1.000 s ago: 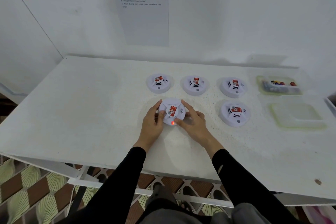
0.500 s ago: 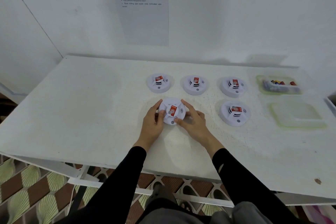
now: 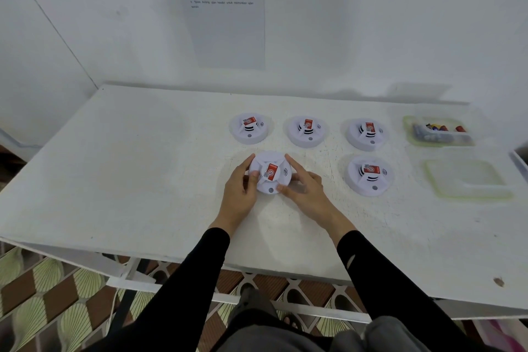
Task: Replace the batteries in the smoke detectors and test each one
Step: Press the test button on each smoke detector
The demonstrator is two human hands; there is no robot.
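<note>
A round white smoke detector (image 3: 271, 173) with a red label lies face up on the white table (image 3: 143, 180). My left hand (image 3: 240, 194) grips its left side and my right hand (image 3: 305, 191) grips its right side, thumb near the grey button at its front. No light shows on it. Three more detectors stand in a row behind: left (image 3: 249, 128), middle (image 3: 307, 131), right (image 3: 367, 134). Another one (image 3: 370, 176) sits to the right of my hands. A clear tray of batteries (image 3: 438, 132) rests at the far right.
An open clear container lid (image 3: 468, 178) lies in front of the battery tray. A printed instruction sheet (image 3: 221, 8) hangs on the wall behind the table. The table's front edge runs just below my forearms, with patterned floor beneath.
The red light at the front of the held detector, lit one second ago, has gone out. Both hands stay on the detector with hardly any movement.
</note>
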